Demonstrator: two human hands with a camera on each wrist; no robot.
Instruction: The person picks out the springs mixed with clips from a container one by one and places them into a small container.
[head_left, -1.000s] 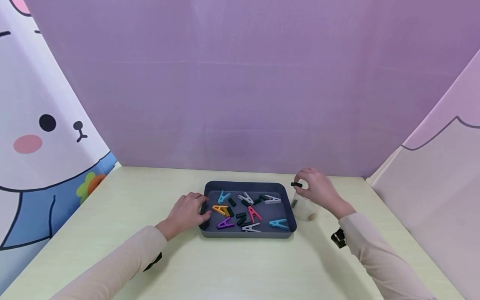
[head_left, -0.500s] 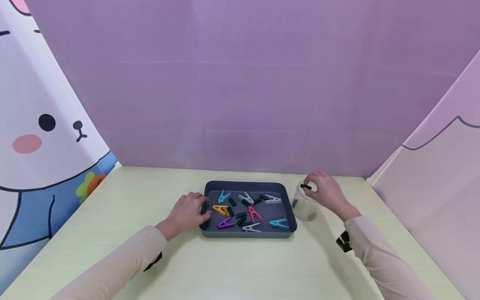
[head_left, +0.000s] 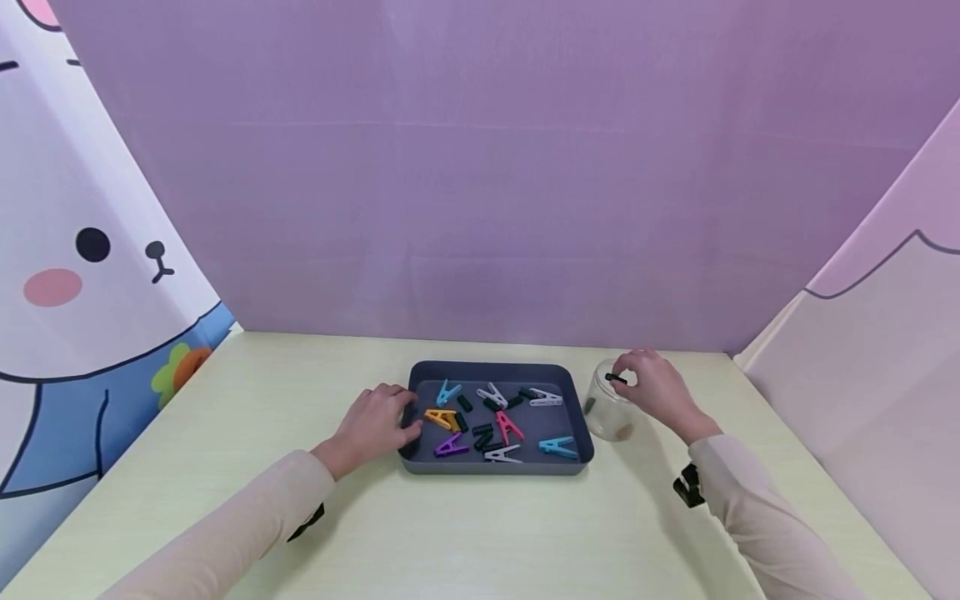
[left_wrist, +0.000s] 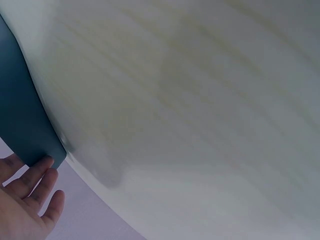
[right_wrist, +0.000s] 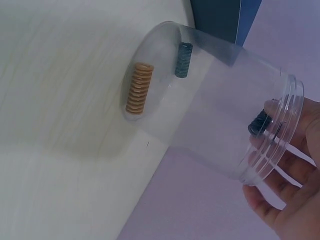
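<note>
In the head view my right hand [head_left: 658, 392] pinches a dark green coil spring [head_left: 616, 378] between thumb and fingers at the mouth of a clear jar [head_left: 606, 415]. The right wrist view shows this dark spring [right_wrist: 260, 123] just inside the threaded rim. Lower in the jar lie an orange spring [right_wrist: 139, 88] and another dark green spring [right_wrist: 183, 60]. My left hand [head_left: 375, 421] holds the left edge of a grey tray [head_left: 495, 469]; its fingertips touch the tray's outer wall [right_wrist: 215, 20] side, seen as a dark wall [left_wrist: 30, 110] in the left wrist view.
Inside the tray are several plastic clips, including a red clip [head_left: 508, 427], a purple clip [head_left: 451, 447] and a blue clip [head_left: 558, 447], with several dark green springs [head_left: 482, 430] among them. The jar stands close to the tray's right side on the pale table [head_left: 465, 533]. A purple backdrop [head_left: 480, 183] rises behind.
My right hand has moved right and slightly down with the dark green spring, from beside the jar's upper left to its mouth. The left hand and the tray have stayed put.
</note>
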